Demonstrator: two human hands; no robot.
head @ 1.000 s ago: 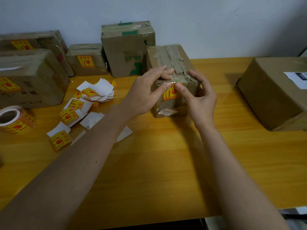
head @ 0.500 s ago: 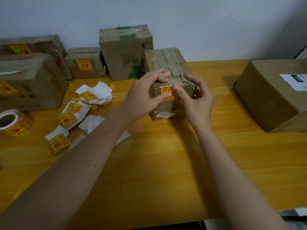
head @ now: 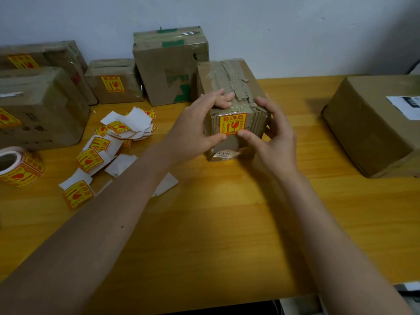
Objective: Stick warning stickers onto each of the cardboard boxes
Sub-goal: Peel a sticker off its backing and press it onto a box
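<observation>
both hands, left [head: 193, 130] and right [head: 276, 137], gripped the small box [head: 231, 87] between them, thumbs pressing its sticker's [head: 232, 123] lower edge.

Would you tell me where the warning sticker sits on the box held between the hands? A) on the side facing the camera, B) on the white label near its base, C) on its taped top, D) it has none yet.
A: the yellow-and-red warning sticker lies flat on the near side of the box, between the left hand and right hand.
</observation>
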